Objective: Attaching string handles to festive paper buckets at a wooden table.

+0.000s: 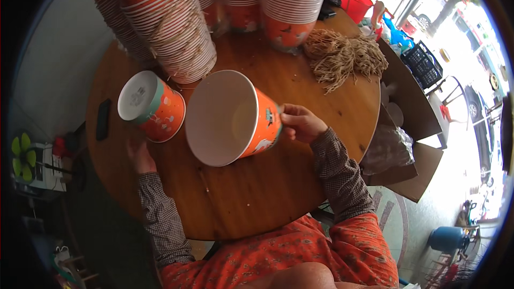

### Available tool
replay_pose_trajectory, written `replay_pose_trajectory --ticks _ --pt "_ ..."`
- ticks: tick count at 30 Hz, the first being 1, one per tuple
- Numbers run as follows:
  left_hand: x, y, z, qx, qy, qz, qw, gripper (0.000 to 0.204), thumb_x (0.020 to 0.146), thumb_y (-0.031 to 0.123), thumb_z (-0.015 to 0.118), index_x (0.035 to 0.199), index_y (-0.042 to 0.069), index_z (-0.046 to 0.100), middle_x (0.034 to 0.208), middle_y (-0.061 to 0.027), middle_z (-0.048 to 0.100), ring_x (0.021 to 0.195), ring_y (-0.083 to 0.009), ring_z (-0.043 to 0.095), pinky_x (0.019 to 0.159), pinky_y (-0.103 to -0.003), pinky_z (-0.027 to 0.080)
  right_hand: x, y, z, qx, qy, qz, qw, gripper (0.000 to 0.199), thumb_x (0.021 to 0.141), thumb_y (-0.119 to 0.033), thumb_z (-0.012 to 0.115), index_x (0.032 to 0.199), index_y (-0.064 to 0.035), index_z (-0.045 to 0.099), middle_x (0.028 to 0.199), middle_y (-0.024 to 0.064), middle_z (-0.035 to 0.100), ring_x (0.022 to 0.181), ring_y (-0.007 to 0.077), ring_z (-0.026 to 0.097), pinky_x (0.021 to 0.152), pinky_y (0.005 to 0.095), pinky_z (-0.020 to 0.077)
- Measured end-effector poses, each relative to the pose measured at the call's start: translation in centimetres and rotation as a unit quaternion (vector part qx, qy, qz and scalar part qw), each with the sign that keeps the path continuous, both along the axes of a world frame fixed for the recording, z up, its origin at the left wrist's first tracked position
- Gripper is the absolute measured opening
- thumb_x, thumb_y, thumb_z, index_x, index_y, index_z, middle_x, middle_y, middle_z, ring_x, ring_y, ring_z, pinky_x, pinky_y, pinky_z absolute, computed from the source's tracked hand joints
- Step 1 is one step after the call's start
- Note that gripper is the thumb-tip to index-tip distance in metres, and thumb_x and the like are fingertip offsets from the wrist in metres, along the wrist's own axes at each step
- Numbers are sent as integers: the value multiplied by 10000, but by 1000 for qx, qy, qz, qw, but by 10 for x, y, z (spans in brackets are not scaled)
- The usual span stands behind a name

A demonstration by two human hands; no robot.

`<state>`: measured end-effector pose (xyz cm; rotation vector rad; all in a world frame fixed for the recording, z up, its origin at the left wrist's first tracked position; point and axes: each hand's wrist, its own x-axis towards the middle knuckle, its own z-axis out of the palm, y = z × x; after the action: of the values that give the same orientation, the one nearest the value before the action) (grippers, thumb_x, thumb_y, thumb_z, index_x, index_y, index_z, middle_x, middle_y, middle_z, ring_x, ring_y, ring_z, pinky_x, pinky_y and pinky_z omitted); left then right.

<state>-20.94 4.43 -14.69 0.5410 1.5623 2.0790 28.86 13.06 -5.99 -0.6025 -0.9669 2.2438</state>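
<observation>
My right hand [303, 123] grips a large orange paper bucket [263, 124] near its base, thumb and fingers closed on the green band. The bucket is tilted, its white mouth turned to the left. A second orange paper bucket [167, 112] stands upside down on the table to its left, white base up. Just below that one is my left hand [141, 155], dim and slightly blurred; its fingers look apart and hold nothing. I cannot tell whether it touches the bucket.
The round wooden table [235, 203] carries tall stacks of nested paper buckets [176, 32] at the back. A pile of tan strings [345, 56] lies at the far right. A dark phone [103, 120] rests near the left edge. Open cardboard boxes [415, 168] stand right of the table.
</observation>
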Motion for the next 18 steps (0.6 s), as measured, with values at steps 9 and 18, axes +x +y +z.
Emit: replay_pose_trajectory --ticks 9,18 --pt "75 -13 62 9 365 116 924 361 942 52 513 1300 7 505 1353 -109 500 1233 -220 466 1038 -343 363 -12 -8 1 363 -366 -123 848 201 881 -113 642 1058 -24 677 855 69 692 688 135 631 637 293 532" --pt "151 -27 90 37 435 26 899 347 965 77 502 1294 -32 487 1320 -156 498 1203 -257 484 1014 -368 382 107 43 -18 455 -605 -331 563 124 826 -112 662 938 -118 716 956 62 610 848 266 637 739 352 511"
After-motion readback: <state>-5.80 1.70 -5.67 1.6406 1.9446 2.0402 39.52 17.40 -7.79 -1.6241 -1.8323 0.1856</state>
